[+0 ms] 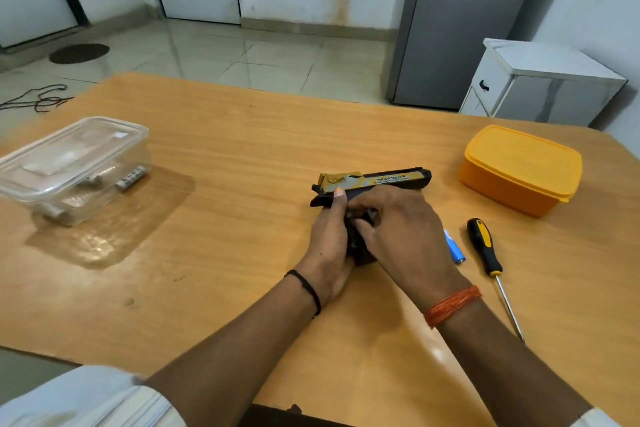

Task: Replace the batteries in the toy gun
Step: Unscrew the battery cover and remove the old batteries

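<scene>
- The toy gun [375,181] lies on its side on the wooden bench [242,156], its barrel pointing to the right and its black grip pointing toward the person.
- The left hand [329,246] lies along the left side of the grip, with the thumb stretched up on the back end of the gun; its fingers go around the grip and hold it.
- The right hand [398,229] lies over the grip from the right, fingers curled and pressing on it. What the fingertips pinch I cannot tell, because the hands hide it.
- On the yellow side of the slide a strip of dark letters reads "DESERT EAGLE"; the smaller line under it is too small to read.
- A blue battery [454,248] lies on the bench just beside the right hand, partly hidden by it.
- A screwdriver [488,253] with a black and yellow handle lies to the right of the battery.
- A closed yellow box [519,168] stands farther right, behind the screwdriver.
- A clear plastic box [69,166] with a lid stands well apart on the left; inside are some pale batteries with printing that I cannot read.
</scene>
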